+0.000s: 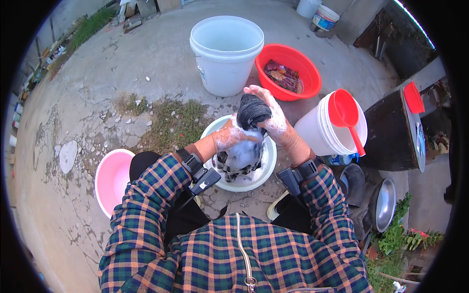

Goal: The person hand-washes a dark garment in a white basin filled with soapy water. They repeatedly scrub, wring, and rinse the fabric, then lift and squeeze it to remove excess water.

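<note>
Both my hands grip a bunched dark grey wet cloth [252,111] above a pale basin [269,172]. Lather covers my left hand [233,135], closed around the lower left of the cloth. My right hand [271,111], also sudsy, is wrapped about its right side and top, fingers partly hidden behind it. Below them, a black-and-white patterned cloth [237,173] lies in white, foamy water inside the basin. Whether the two cloths are one piece I cannot tell.
A tall white bucket [222,73] and a red basin [312,73] holding patterned cloth stand beyond. At right are a white bucket [315,122] with a red dipper [343,108], a dark barrel [391,132] and a metal bowl [385,205]. A pink basin [110,180] sits left.
</note>
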A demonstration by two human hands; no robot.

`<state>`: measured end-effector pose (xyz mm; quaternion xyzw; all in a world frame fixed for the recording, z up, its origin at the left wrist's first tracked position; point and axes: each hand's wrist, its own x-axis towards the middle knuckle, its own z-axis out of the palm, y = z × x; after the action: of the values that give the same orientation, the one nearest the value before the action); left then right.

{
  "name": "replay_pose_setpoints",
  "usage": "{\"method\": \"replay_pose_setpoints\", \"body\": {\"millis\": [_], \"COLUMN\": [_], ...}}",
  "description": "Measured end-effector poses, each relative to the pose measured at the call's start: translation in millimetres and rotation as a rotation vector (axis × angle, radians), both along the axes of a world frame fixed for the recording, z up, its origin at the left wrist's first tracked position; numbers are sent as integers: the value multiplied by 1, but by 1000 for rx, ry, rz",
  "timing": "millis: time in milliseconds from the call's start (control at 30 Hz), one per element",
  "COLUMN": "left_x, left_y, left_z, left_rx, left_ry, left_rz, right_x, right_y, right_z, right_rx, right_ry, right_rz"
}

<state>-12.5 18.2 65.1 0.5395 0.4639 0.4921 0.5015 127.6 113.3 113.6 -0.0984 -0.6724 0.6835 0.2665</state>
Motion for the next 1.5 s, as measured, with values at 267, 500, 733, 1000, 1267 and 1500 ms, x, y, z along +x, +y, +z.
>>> {"method": "replay_pose_setpoints", "body": {"millis": [267, 500, 733, 1000, 1267, 1500], "left_x": [1, 12, 31, 45, 57, 53], "left_y": [5, 4, 11, 22, 33, 39], "left_z": [-4, -3, -16, -44, -47, -41], "left_rx": [-97, -179, 43, -56, -411, -556], "left_ry": [-39, 7, 443, 729, 729, 659], "left_rz": [-130, 3, 97, 172, 280, 289], "right_x": [5, -5, -7, -12, -19, -21], "right_y": [4, -6, -9, -3, 14, 14], "right_z": [25, 7, -7, -33, -62, -51], "right_rx": [309, 332, 525, 707, 767, 687], "right_ry": [-143, -185, -275, -417, -726, -751], "right_rz": [70, -200, -400, -505, -548, -492]}}
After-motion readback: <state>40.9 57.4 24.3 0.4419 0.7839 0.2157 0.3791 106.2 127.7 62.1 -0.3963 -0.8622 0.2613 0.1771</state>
